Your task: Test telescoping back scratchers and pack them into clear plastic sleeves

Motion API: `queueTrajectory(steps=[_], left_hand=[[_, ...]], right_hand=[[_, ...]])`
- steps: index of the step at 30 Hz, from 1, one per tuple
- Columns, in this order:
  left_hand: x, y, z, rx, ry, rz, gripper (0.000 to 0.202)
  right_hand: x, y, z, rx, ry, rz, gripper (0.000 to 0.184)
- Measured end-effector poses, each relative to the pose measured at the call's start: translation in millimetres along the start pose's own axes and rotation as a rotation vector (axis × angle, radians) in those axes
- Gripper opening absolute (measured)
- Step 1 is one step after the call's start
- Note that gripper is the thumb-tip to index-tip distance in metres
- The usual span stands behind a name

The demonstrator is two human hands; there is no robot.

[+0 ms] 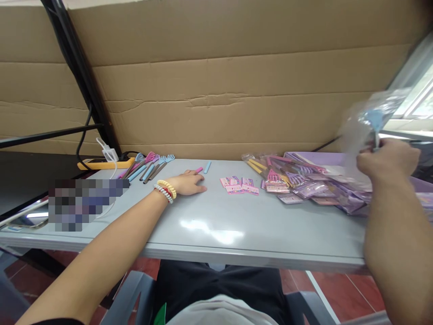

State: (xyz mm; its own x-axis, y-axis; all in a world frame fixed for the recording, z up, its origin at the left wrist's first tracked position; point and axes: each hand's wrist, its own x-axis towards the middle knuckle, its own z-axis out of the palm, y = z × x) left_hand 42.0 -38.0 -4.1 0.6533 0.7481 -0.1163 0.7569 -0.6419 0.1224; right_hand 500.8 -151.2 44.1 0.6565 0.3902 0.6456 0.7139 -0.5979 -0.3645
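Observation:
My left hand [188, 182] lies flat on the table with its fingers spread, holding nothing. Just beyond its fingers are a short pink stick piece [199, 170] and a light-blue one [207, 167]. My right hand [389, 158] is raised at the right, closed on a light-blue back scratcher [375, 119] and a clear plastic bag [355, 131]; motion blurs the bag. Small pink printed cards [239, 185] lie mid-table. Left of my left hand, several loose back scratchers [149, 167] with claw heads and pink or blue handles are bunched together.
Bagged back scratchers [294, 178] pile up at the right, against a purple box [304, 157]. A yellow power strip [104, 163] with a white plug stands at the back left. Cardboard [216, 81] walls the rear of the grey table [264, 234].

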Motion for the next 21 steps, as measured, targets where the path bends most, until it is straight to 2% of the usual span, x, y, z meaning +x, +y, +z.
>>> queueTrajectory(steps=[1, 4, 7, 9, 10, 11, 13, 15, 16, 18, 21], left_hand=[[-0.2, 0.1, 0.0, -0.001, 0.0, 0.0, 0.065], [0.1, -0.8, 0.4, -0.004, 0.005, 0.002, 0.065], [1.3, -2.4, 1.2, -0.015, 0.01, 0.005, 0.064], [2.1, -3.2, 1.6, -0.022, 0.012, 0.005, 0.065], [2.4, -3.4, 1.7, -0.022, 0.012, 0.004, 0.065], [2.6, -3.4, 1.7, -0.02, 0.012, 0.002, 0.065], [2.8, -3.1, 1.6, -0.014, 0.012, -0.003, 0.065], [2.7, -2.4, 1.4, -0.005, 0.01, -0.002, 0.065], [2.5, -2.0, 1.2, -0.001, 0.009, 0.0, 0.065], [2.0, -1.4, 1.0, 0.006, 0.005, 0.006, 0.065], [1.6, -1.5, 1.3, 0.001, 0.004, 0.002, 0.065]], right_hand=[[-6.9, -11.5, -12.1, 0.018, 0.067, 0.016, 0.035], [-31.2, -47.2, -41.0, 0.145, 0.242, -0.174, 0.029], [-62.6, -80.8, -52.8, 0.444, 0.296, -0.315, 0.022], [-85.8, -100.2, -50.8, 0.759, 0.181, -0.412, 0.025], [-96.9, -108.6, -47.1, 0.907, 0.05, -0.468, 0.03], [-106.9, -116.0, -42.0, 1.006, -0.135, -0.492, 0.036], [-122.0, -127.1, -28.1, 1.029, -0.526, -0.504, 0.042], [-129.4, -133.3, -12.2, 0.858, -0.752, -0.493, 0.037], [-130.6, -134.7, -4.6, 0.73, -0.814, -0.491, 0.037], [-130.0, -135.2, 7.8, 0.486, -0.844, -0.514, 0.04], [-127.7, -133.9, 16.5, 0.256, -0.74, -0.542, 0.044]])
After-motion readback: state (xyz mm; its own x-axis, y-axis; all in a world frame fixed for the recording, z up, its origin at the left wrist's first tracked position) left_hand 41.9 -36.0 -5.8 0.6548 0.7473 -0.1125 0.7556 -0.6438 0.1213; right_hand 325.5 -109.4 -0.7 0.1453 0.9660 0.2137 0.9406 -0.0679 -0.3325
